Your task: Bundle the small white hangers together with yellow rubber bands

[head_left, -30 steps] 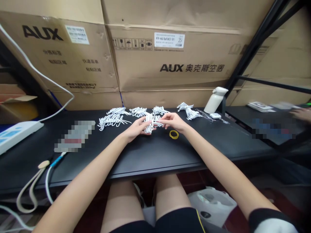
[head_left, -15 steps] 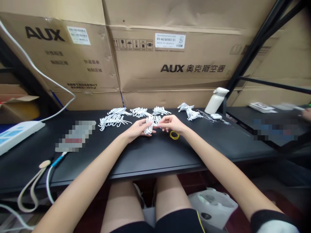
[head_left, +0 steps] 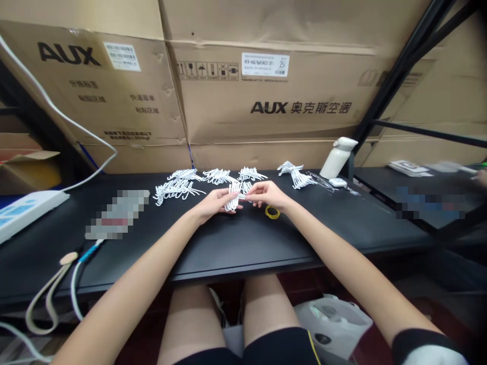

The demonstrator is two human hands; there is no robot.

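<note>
My left hand is closed around a small bundle of white wire hooks, held just above the black table. At the right side of that bundle, the thumb and fingers of my right hand pinch a white hook, whose end is mostly covered by the fingertips. Just below my right hand lie yellow rubber bands. Behind my hands rest several piles of white hooks, and one narrow-waisted bundle of hooks lies farther right.
A cream bottle, a white earphone case and a thin cable lie at the back right. On the left are a blurred-out phone-like object and a power strip. Cardboard boxes wall off the back. Another person's hand shows far right.
My right fingers have shifted slightly against the bundle, and the hooks in my left hand have tilted a little. The rest looks the same apart from a slight camera shift.
</note>
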